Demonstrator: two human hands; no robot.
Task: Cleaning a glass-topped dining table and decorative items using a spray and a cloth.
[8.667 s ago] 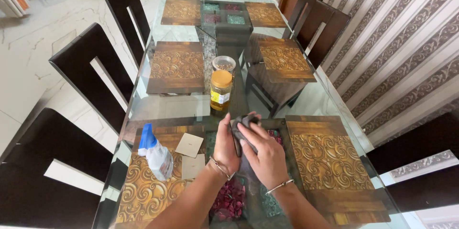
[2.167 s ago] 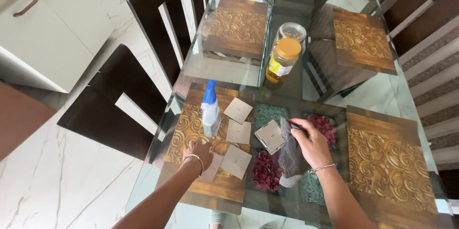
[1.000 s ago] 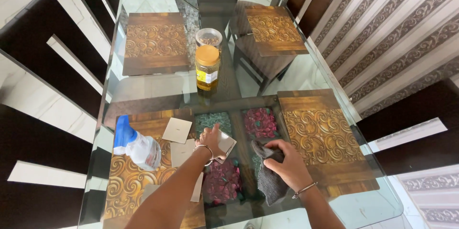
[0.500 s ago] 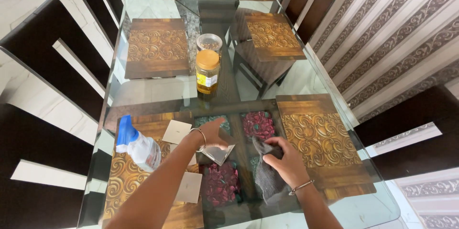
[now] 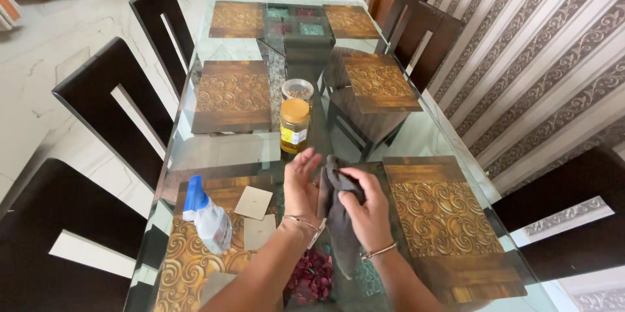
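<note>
A yellow label (image 5: 293, 135) wraps the amber jar (image 5: 294, 126) mid-table; the spray bottle (image 5: 207, 215) lies on the near-left placemat

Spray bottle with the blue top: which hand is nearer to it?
Left. The left hand is raised just right of the spray bottle, beyond the square coasters. The right hand sits farther right, gripping the grey cloth.

On the glass table (image 5: 195, 149), spray bottle (image 5: 207, 215) lies left of hands; jar (image 5: 294, 126) stands beyond.

A soft grey cloth (image 5: 338, 214) hangs down, bunched up, pressed flat against a small square coaster (image 5: 317, 232) held upright.
</note>
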